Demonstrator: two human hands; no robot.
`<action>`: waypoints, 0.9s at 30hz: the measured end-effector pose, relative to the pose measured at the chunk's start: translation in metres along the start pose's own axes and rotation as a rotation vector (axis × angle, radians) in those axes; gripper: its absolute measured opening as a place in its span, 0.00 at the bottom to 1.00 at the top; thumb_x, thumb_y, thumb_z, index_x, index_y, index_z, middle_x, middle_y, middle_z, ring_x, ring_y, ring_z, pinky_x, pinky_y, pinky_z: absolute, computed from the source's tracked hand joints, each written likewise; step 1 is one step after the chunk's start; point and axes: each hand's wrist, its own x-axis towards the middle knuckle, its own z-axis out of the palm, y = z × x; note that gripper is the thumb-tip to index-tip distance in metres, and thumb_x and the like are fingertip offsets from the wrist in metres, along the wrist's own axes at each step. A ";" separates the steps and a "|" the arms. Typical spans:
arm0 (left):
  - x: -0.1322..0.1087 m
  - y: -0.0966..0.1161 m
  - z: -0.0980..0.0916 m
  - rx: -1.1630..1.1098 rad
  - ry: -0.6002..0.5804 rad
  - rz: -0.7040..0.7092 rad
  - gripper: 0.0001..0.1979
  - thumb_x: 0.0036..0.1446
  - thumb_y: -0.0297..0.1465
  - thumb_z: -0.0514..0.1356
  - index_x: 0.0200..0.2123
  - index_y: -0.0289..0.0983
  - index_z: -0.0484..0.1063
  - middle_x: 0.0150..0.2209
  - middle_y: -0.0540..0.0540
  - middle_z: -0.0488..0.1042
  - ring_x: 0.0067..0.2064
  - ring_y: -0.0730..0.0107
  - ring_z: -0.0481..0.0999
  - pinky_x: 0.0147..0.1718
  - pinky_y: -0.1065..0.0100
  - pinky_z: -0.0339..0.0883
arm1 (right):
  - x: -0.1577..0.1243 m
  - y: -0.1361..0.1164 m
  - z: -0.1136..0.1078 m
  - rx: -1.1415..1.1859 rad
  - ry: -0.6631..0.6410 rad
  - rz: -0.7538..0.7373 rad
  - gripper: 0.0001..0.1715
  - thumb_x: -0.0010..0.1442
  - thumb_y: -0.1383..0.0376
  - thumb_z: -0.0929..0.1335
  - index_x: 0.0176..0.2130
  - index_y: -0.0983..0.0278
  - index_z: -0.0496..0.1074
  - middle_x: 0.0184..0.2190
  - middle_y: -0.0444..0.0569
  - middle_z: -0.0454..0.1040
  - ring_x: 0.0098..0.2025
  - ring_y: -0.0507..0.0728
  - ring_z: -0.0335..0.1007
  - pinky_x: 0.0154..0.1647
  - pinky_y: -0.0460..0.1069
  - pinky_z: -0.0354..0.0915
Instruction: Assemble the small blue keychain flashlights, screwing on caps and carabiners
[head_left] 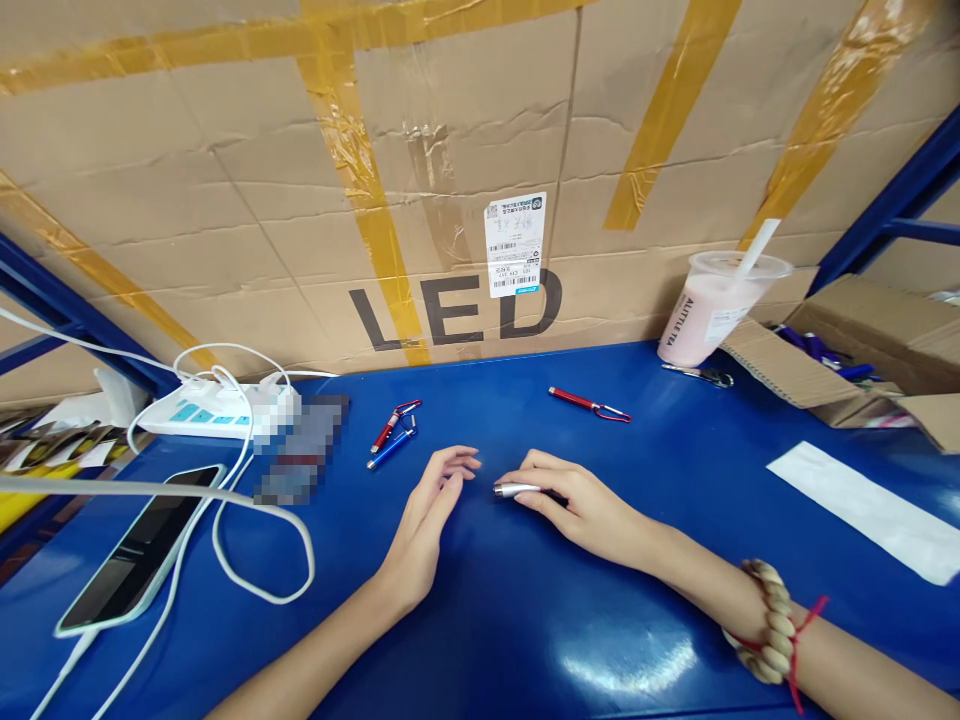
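Observation:
My right hand (581, 500) rests on the blue table (525, 620) and grips a small silver penlight (517, 490), whose tip points left. My left hand (431, 515) lies just left of that tip, fingers loosely apart and holding nothing, a short gap from the penlight. Further back on the left lie a red penlight (390, 425) and a blue penlight (390, 450) side by side, each with a clip. Another red penlight (589, 403) with a clip lies behind my right hand. A beaded bracelet (769, 620) is on my right wrist.
A phone (139, 550) on a white cable (262, 560) and a white power strip (221, 412) sit at the left. A pink drink cup (709, 310) with a straw, scissors (701, 374), an open cardboard box (847, 360) and a white paper strip (870, 510) are at the right. A cardboard wall (450, 180) stands behind.

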 end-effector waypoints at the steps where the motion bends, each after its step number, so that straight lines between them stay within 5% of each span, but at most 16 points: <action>1: 0.000 -0.001 0.000 -0.038 -0.001 0.019 0.18 0.66 0.40 0.44 0.51 0.36 0.62 0.48 0.42 0.67 0.50 0.62 0.66 0.48 0.66 0.55 | 0.000 0.000 0.000 0.000 0.001 -0.004 0.16 0.68 0.62 0.59 0.48 0.61 0.72 0.40 0.46 0.69 0.42 0.50 0.66 0.44 0.43 0.60; 27: 0.001 -0.008 0.001 -0.135 0.009 0.009 0.23 0.66 0.42 0.38 0.52 0.33 0.61 0.50 0.39 0.66 0.53 0.59 0.64 0.49 0.62 0.54 | 0.001 0.000 0.000 -0.028 0.056 -0.018 0.15 0.68 0.64 0.60 0.46 0.62 0.74 0.37 0.46 0.69 0.39 0.49 0.66 0.42 0.43 0.60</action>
